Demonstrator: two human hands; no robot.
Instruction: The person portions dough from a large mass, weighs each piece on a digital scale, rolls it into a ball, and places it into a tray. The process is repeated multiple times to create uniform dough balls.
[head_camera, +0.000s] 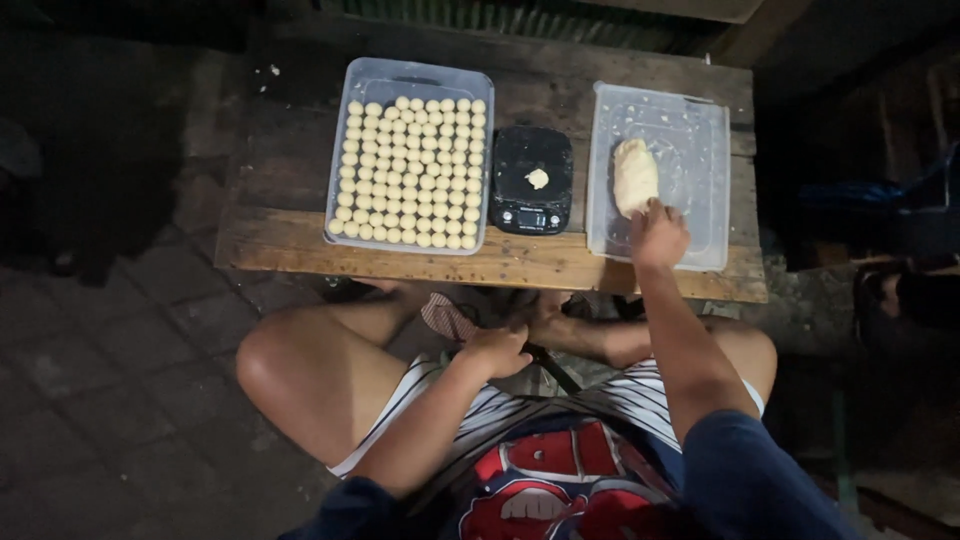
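Note:
My right hand (657, 232) reaches into a clear plastic tub (700, 150) on the right of a low wooden table (290, 235) and pinches the near end of a pale dough lump (634, 174). My left hand (497, 351) rests curled in my lap between my knees; whether anything is in it cannot be seen. A black digital scale (532, 180) stands in the middle with one small dough piece (537, 179) on it. A second clear tub (345, 95) on the left holds rows of several small dough balls (412, 172).
I sit cross-legged on a dark brick floor (110, 340) close to the table's front edge. Dark clutter and a blue object (870, 195) lie to the right. A wall or board runs behind the table.

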